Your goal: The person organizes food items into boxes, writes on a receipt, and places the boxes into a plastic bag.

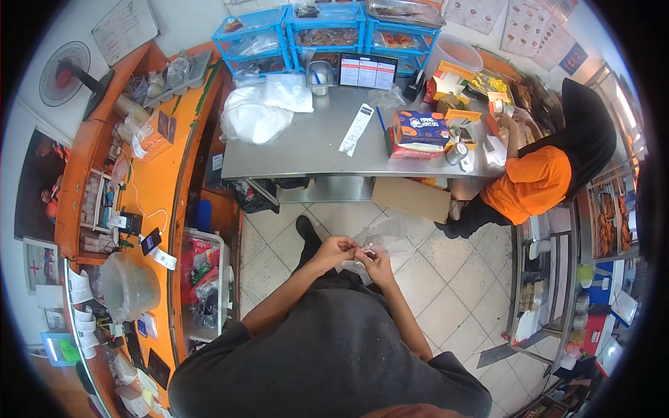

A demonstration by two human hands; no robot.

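In front of my body, over the tiled floor, my left hand (336, 252) and my right hand (377, 267) are close together. Both have their fingers pinched at the gathered part of a clear plastic bag (391, 238). Its thin, crinkled film spreads out beyond my right hand and hangs below the fingers. What the bag holds, if anything, I cannot make out. The fingertips nearly meet, and a small pale bit shows between those of my right hand.
Ahead stands a steel table (317, 150) with white plastic bags (258, 115), a paper receipt (357, 130), a tablet (367, 71) and stacked boxes (420, 131). A co-worker in an orange shirt (538, 182) works at its right end. An orange counter (182, 150) runs along the left.
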